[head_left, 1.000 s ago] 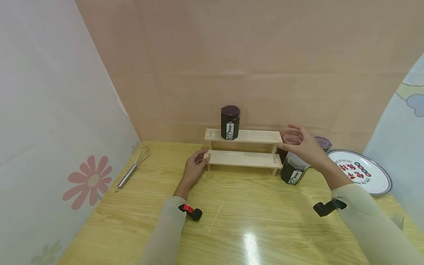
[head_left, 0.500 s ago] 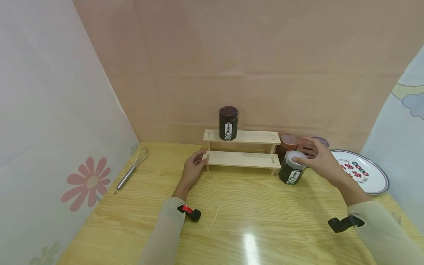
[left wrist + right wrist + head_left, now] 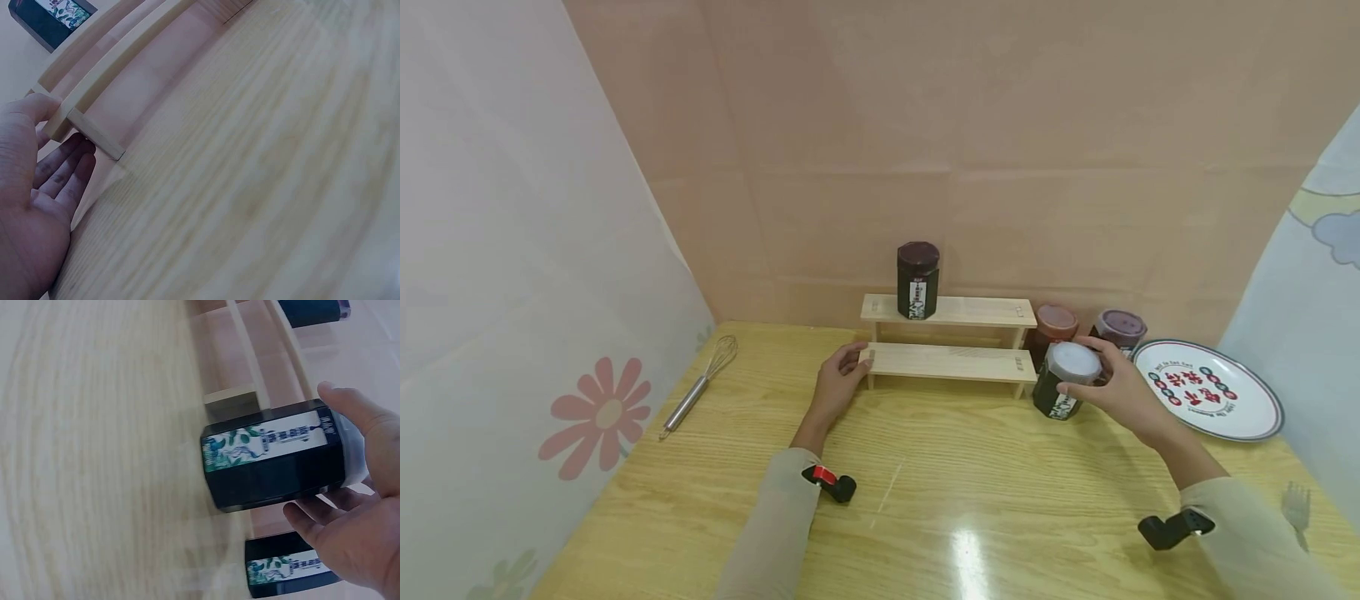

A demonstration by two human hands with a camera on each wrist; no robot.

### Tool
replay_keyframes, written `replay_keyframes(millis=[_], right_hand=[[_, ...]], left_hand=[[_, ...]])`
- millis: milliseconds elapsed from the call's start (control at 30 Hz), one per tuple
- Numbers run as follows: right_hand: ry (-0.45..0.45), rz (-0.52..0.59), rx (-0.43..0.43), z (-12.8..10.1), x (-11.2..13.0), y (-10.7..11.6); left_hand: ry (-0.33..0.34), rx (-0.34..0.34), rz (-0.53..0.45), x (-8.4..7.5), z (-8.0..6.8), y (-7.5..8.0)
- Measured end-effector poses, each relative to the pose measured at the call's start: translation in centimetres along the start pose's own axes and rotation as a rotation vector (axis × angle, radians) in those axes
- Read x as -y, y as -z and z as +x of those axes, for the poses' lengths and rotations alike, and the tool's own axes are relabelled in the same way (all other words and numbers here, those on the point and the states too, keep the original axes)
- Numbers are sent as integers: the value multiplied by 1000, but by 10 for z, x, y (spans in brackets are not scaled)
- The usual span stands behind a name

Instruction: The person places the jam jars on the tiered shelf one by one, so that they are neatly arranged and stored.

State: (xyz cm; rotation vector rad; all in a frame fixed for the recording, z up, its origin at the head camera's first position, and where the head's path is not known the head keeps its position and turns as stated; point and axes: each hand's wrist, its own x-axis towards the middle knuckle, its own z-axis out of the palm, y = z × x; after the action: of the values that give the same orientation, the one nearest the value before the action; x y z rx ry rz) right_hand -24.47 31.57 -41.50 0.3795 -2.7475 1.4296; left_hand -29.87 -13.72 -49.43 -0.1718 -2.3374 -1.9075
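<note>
A two-step wooden rack [image 3: 951, 360] stands at the table's far side, and a dark jar with a dark lid [image 3: 917, 280] sits on its upper step. My left hand [image 3: 838, 382] holds the left end of the lower step [image 3: 94, 131], thumb on top and fingers below. My right hand [image 3: 1116, 387] grips a white-lidded dark jar [image 3: 1063, 379] standing on the table by the rack's right end; the right wrist view shows the jar's label [image 3: 275, 440] with my thumb and fingers round its lid end.
Two more jars, one with a red-brown lid [image 3: 1054, 327] and one with a purple lid [image 3: 1118, 329], stand behind the gripped jar. A printed plate [image 3: 1210, 390] lies at the right, a whisk [image 3: 700, 385] at the left, a fork [image 3: 1294, 504] near the right edge.
My right hand came down from above the rack's right end and closed round the white-lidded jar. The left hand stayed on the lower step.
</note>
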Motion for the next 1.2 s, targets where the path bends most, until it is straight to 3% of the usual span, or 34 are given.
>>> replay_keyframes(millis=[300, 700, 1200], right_hand=[[-82, -79, -22, -1, -5, -8], [-59, -19, -62, -1, -5, -12], [-65, -46, -74, -5, 10, -9]], left_hand=[[-30, -3, -8, 3, 0, 0], [-32, 4, -12, 1, -2, 1], [-37, 8, -11, 3, -2, 1]])
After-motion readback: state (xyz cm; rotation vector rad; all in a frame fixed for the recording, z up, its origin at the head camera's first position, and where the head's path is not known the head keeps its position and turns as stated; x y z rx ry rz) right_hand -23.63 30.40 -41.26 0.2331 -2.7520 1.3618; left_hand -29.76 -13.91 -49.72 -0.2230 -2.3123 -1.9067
